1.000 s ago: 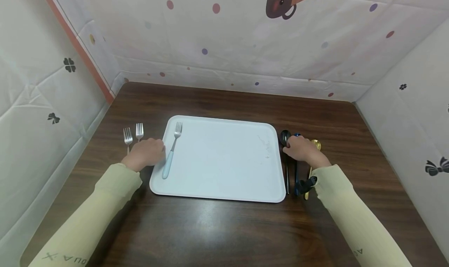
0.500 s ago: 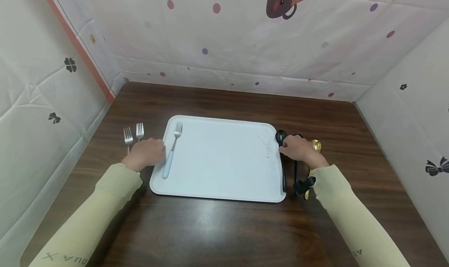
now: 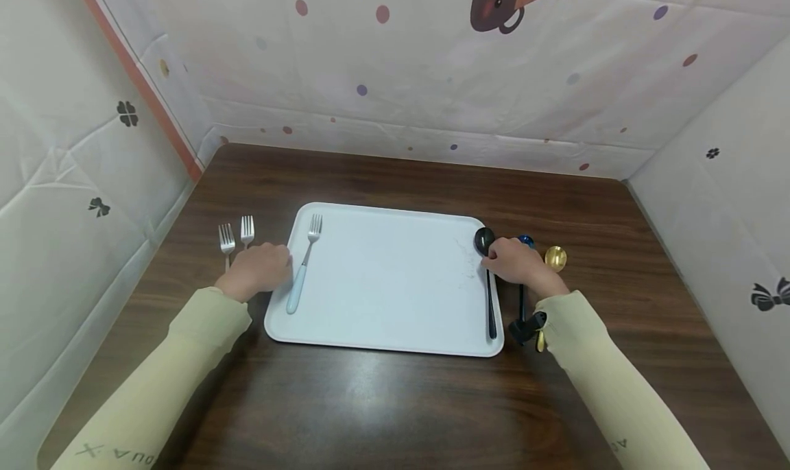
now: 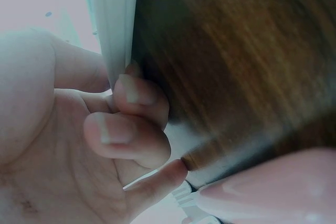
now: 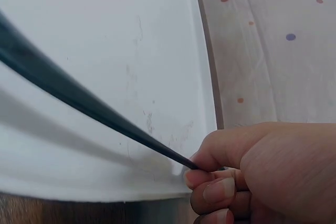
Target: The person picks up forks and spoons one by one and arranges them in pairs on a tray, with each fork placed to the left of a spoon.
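Note:
My right hand (image 3: 515,261) pinches a black spoon (image 3: 491,305) by its neck, over the right edge of a white tray (image 3: 395,285). In the right wrist view, the spoon's dark handle (image 5: 100,111) runs out from between thumb and forefinger, above the tray surface. At the tray's left edge, my left hand (image 3: 258,271) grips the rim; the left wrist view has its thumb and curled fingers at the tray wall (image 4: 116,19). A fork (image 3: 302,267) with a pale blue handle lies on the tray's left side.
Two more forks (image 3: 226,237) lie left of the tray, partly covered by my left hand. To the right of it are a blue spoon (image 3: 527,240) and a gold spoon (image 3: 555,257), partly behind my right hand. Patterned cloth walls (image 3: 395,65) enclose the dark wooden table (image 3: 358,415).
My right hand has moved left with the black spoon, from the table beside the tray to over the tray's right edge. The left hand has stayed at the rim.

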